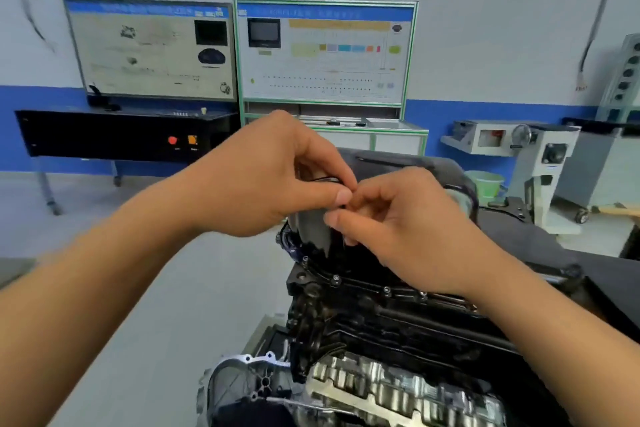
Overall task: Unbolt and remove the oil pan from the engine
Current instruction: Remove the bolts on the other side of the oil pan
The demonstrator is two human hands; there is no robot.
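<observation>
Working fingertip to fingertip just above the oil pan (313, 230), the left hand (273, 180) and the right hand (412, 229) both have their fingers curled, with thumb and forefinger of each pinched in at the one spot where the two hands touch. The small item they hold between them is hidden by the fingertips, so I cannot tell whether it is a bolt, a socket or something else. The black pan sits on top of the upturned engine block (349, 329), seated on its flange, and several flange bolts (336, 277) show in place along the near rail, so the unbolting looks far from finished. To do this step well, I would keep the pinched piece directly over the pan's flat top. If it slips there it lands in plain sight, instead of dropping into the open aluminium casting (398, 388) with its row of saddles below. Each bolt is best slackened a little in turn, working across the flange, not run out one by one. One hand should steady the pan as the last ones come free, since it will probably stick on its sealant and then let go suddenly.
</observation>
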